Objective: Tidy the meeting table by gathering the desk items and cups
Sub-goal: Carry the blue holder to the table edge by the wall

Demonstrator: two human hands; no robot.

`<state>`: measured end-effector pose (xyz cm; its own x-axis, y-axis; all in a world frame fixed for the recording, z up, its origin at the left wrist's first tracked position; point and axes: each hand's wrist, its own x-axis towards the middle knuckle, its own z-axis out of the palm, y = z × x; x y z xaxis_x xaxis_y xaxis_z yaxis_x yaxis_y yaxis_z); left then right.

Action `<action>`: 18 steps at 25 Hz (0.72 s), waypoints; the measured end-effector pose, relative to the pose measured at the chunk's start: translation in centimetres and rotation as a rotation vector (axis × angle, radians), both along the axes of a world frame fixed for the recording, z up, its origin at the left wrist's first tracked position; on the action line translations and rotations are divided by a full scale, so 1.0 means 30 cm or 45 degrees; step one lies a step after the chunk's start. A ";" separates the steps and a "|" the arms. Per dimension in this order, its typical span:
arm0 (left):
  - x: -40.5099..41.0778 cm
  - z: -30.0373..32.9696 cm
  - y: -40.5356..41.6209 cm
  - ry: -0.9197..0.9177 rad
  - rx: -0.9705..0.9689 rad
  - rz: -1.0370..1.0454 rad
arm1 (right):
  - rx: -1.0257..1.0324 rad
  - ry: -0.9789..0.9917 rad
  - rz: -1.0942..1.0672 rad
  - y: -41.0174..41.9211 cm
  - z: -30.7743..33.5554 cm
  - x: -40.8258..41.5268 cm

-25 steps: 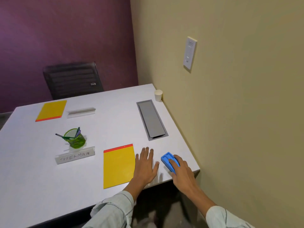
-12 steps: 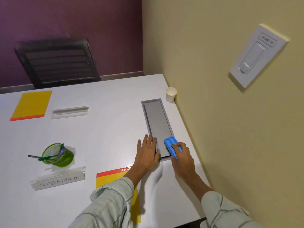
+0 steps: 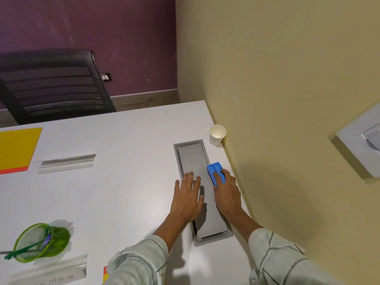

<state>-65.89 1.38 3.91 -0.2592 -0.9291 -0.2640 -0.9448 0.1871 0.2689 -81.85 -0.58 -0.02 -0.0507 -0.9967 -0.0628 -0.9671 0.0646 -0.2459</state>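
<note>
My right hand (image 3: 227,194) grips a small blue block (image 3: 215,171), held at the right edge of the grey cable hatch (image 3: 191,159) in the white table (image 3: 123,192). My left hand (image 3: 188,197) lies flat with fingers spread, partly over the hatch. A white paper cup (image 3: 217,134) stands upright at the table's far right corner against the wall. A green mesh pen holder (image 3: 40,242) with pens sits at the near left. Two clear name plates, one (image 3: 65,163) at mid-left and one (image 3: 51,274) at the bottom left, rest on the table.
A yellow notepad (image 3: 17,149) lies at the far left, and another notepad (image 3: 106,274) peeks from under my left sleeve. A black mesh chair (image 3: 53,85) stands behind the table. The beige wall (image 3: 287,99) runs along the table's right edge, carrying a switch plate (image 3: 362,140).
Both hands have moved forward along the table's right side toward the cup, with the blue block in my right hand. The view has come closer to the far corner.
</note>
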 end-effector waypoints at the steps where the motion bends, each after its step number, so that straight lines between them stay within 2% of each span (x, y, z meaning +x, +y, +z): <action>1: 0.004 -0.010 -0.028 -0.005 -0.009 0.002 | 0.004 0.022 0.004 -0.037 -0.018 0.000; 5: 0.004 -0.032 -0.130 -0.011 -0.054 0.032 | -0.025 0.081 -0.033 -0.160 -0.068 -0.019; 10: -0.033 -0.064 -0.221 -0.018 0.011 0.080 | 0.000 0.345 0.025 -0.259 -0.123 -0.074; 15: -0.056 -0.048 -0.207 0.005 0.012 0.117 | 0.012 0.289 0.004 -0.274 -0.137 -0.063; 18: -0.066 -0.035 -0.208 -0.003 0.009 0.127 | 0.134 0.393 -0.004 -0.272 -0.144 -0.061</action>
<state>-67.88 -4.87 2.85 -0.1646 -0.9483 -0.2713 -0.9593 0.0900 0.2675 -83.68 -8.74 -4.35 -0.0862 -0.9854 -0.1468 -0.9948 0.0771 0.0669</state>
